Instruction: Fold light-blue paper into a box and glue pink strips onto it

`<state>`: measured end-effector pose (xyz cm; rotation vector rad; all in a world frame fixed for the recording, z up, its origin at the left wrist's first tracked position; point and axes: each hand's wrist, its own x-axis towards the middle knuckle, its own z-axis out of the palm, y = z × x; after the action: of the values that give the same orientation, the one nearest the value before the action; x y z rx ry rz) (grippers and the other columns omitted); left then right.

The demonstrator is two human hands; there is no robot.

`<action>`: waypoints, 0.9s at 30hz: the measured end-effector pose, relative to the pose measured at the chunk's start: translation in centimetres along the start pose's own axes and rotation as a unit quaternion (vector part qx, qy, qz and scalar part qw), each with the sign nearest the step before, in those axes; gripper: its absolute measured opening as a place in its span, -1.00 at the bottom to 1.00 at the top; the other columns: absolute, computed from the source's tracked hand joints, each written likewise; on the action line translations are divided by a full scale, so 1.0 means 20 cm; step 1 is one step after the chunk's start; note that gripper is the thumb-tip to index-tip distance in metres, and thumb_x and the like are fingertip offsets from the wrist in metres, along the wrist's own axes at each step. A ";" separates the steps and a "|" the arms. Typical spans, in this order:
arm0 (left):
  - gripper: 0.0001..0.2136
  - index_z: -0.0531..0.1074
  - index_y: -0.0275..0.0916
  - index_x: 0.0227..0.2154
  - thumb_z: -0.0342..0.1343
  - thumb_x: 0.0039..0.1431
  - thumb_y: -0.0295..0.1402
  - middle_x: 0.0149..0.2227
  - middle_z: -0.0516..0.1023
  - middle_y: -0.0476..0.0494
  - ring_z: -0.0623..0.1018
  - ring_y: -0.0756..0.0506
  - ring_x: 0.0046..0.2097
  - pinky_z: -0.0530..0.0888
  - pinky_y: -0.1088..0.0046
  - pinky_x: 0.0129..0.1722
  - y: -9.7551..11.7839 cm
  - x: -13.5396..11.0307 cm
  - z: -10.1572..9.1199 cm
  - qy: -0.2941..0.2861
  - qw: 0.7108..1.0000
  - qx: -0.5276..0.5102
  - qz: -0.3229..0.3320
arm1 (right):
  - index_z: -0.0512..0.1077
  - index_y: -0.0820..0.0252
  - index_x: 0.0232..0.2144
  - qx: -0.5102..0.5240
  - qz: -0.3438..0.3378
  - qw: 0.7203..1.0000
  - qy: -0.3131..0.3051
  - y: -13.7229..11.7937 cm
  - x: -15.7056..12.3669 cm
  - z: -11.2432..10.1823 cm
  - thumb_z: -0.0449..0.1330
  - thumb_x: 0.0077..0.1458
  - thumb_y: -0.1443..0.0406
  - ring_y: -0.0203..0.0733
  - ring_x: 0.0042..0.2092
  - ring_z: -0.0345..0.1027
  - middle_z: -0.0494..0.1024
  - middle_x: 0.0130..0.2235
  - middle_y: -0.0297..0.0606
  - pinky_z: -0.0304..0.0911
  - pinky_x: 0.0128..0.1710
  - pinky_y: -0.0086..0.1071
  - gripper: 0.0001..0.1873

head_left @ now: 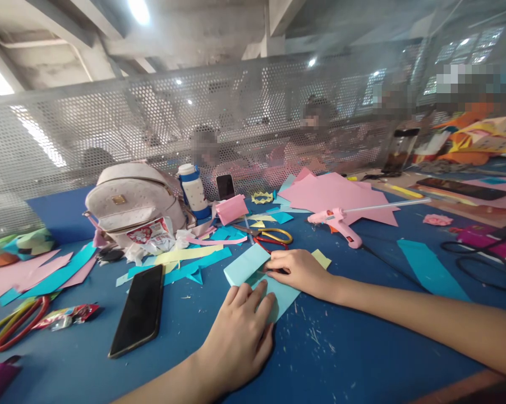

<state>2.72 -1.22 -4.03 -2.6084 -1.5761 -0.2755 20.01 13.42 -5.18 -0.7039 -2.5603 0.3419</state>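
Observation:
A light blue sheet of paper lies partly folded on the blue table. My left hand rests flat on the sheet's near part, fingers stretched out and pressing it down. My right hand lies on the far side of the sheet with its fingers curled and pressed on the fold line, where the upper flap is turned over. Neither hand lifts the paper off the table.
A black phone lies to the left. Scissors, a pink glue gun, pink paper, cyan strips and a backpack surround the work spot. A perforated metal screen stands behind, with people beyond it.

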 end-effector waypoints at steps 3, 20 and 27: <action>-0.64 0.30 -0.23 0.15 -0.14 0.36 -0.33 0.26 0.34 -0.22 0.40 -0.27 0.00 0.41 0.09 -0.01 0.00 0.00 0.00 0.001 1.000 0.001 -0.001 | 0.61 0.05 -0.29 0.002 -0.004 1.000 -0.003 0.01 0.00 0.00 0.22 0.19 0.34 -0.31 -0.39 0.41 0.53 -0.37 -0.40 0.11 -0.41 -0.47 -0.85; -0.61 0.28 -0.23 0.19 -0.11 0.35 -0.32 0.28 0.32 -0.24 0.42 -0.27 0.02 0.41 0.10 0.00 0.00 -0.01 0.00 0.001 0.999 0.032 0.008 | 0.61 0.02 -0.27 -0.023 -0.061 0.998 0.015 0.01 -0.01 -0.02 0.21 0.24 0.29 -0.29 -0.24 0.45 0.56 -0.29 -0.39 0.21 -0.31 -0.46 -0.85; -0.60 0.30 -0.26 0.19 -0.12 0.34 -0.34 0.27 0.34 -0.25 0.45 -0.27 -0.02 0.42 0.12 -0.01 0.00 -0.01 0.01 0.007 0.996 0.085 0.022 | 0.56 0.09 -0.30 -0.084 -0.120 0.989 0.036 0.01 -0.02 -0.02 0.14 0.30 0.29 -0.25 -0.24 0.42 0.62 -0.28 -0.39 0.20 -0.24 -0.39 -0.81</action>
<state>2.76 -1.34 -4.18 -2.5028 -1.4662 -0.1481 20.65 13.50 -5.03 -0.4488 -2.5886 0.0205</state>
